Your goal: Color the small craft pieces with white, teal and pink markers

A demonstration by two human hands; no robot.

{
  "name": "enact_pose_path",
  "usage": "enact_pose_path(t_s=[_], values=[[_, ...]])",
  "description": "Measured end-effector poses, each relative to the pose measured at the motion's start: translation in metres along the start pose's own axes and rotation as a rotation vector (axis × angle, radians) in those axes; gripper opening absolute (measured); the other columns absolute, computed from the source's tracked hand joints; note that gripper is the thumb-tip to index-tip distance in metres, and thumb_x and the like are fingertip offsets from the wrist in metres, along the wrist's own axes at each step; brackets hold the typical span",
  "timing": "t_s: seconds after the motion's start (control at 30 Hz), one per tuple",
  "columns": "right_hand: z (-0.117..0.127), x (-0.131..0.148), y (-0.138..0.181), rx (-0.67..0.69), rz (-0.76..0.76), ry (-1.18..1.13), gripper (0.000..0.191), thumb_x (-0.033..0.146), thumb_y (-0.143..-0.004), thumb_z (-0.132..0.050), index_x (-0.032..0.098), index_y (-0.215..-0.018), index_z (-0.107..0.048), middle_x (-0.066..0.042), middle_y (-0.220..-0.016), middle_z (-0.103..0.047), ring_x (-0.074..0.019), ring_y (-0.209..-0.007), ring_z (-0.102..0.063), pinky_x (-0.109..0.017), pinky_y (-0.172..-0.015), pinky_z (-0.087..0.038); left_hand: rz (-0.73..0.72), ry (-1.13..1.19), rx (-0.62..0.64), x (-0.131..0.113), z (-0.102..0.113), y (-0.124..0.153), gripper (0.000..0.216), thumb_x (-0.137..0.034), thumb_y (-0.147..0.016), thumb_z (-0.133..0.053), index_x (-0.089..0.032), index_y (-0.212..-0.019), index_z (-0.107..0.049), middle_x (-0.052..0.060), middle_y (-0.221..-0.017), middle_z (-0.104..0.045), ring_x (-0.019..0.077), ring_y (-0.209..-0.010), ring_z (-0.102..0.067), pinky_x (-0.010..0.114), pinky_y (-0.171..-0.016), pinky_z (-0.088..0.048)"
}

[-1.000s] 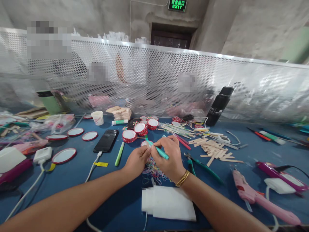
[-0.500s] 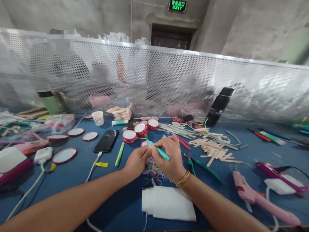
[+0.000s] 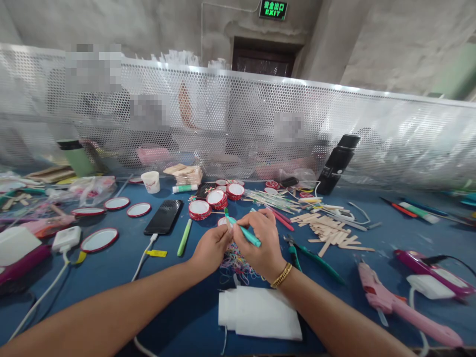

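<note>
My right hand (image 3: 262,245) is closed around a teal pen-like stick (image 3: 247,234) that points up and to the left. My left hand (image 3: 210,248) pinches the same stick near its far tip, fingers pressed together. Both hands hover over a small heap of thin coloured rubber bands (image 3: 236,262) on the blue table (image 3: 111,267). A gold bracelet (image 3: 281,275) sits on my right wrist.
A folded white cloth (image 3: 258,313) lies near the front edge. Green-handled pliers (image 3: 314,258), wooden sticks (image 3: 329,230) and a pink glue gun (image 3: 390,302) lie to the right. A black phone (image 3: 163,216), a green marker (image 3: 184,237) and red-rimmed lids (image 3: 98,239) lie left. A perforated metal screen (image 3: 238,124) stands behind.
</note>
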State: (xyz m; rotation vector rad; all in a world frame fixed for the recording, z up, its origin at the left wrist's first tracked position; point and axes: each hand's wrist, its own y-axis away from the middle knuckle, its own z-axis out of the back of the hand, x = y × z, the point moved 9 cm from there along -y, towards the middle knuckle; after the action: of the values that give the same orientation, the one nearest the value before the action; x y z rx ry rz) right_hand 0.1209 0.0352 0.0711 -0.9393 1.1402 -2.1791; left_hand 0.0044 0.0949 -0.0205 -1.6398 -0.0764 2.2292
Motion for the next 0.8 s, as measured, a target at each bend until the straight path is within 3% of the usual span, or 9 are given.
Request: enact_pose_path(t_s=[0.8], values=[[0.0,-0.0022,-0.0007,0.002,-0.012,0.006,0.013,0.023,-0.086,-0.059,0.022,-0.074,-0.055,0.003,-0.069,-0.064,-0.0142,-0.066,-0.058,-0.04,-0.092,-0.033,-0.013,-0.013,-0.007,0.0023,0.0005,-0.0008,0.046,-0.057,-0.09,-0.048,-0.018,-0.066,-0.054,-0.004,-0.057,-0.04,0.0122,-0.056,-0.034,0.025,-0.055,-0.028]])
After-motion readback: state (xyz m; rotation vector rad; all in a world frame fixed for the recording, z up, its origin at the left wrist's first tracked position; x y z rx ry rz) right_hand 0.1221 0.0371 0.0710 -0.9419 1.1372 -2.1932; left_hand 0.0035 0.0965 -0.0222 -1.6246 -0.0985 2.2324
